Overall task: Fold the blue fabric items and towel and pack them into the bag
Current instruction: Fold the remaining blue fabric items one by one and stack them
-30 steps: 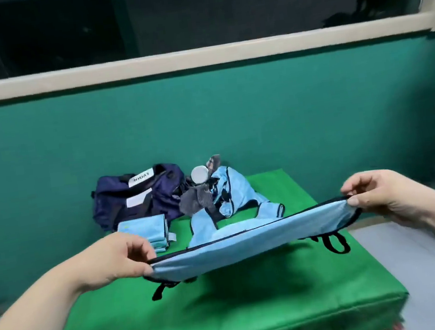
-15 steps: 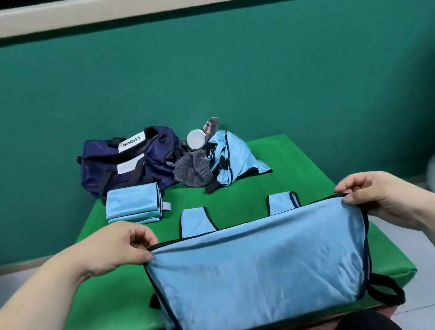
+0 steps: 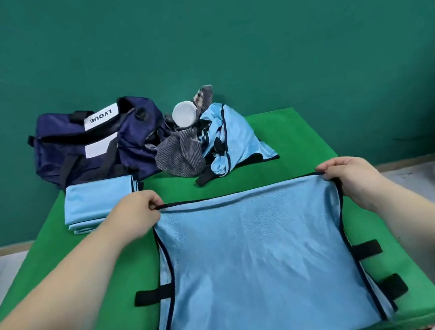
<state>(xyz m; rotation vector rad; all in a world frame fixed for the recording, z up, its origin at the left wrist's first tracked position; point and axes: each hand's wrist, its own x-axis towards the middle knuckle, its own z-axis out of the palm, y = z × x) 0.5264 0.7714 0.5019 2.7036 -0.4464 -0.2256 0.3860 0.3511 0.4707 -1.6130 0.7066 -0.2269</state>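
— Where are we with this one?

— Nearest us, the blue fabric piece [image 3: 255, 256] lies flat on the green table [image 3: 292, 139], its black straps [image 3: 150, 296] sticking out at both sides. At its far edge our left grip [image 3: 139, 210] pinches the left corner by the black trim [image 3: 215, 199]. Our right grip [image 3: 349, 176] pinches the right corner, fingers curled over the edge.

— So we're in the middle of a fold?

— We judge so. The piece looks spread and squared, and the fold itself is not yet made. Next we'd bring that far edge towards us, or lay one side over the other. Both corners need to stay level so the trim lines up and the straps end up tucked inside.

— And beyond our hands?

— Just past the left grip sits a folded stack [image 3: 97, 201] of the same blue cloth, so part of the work looks done. Farther back a grey towel [image 3: 179, 153] and a crumpled blue item [image 3: 234, 135] lie heaped together, touching. A white round thing [image 3: 184, 114] sits on top, and we can't tell what it is. Farthest, at the back left, is the navy bag [image 3: 86, 150], right behind the stack. We can't tell whether it's open, and nothing looks packed yet.
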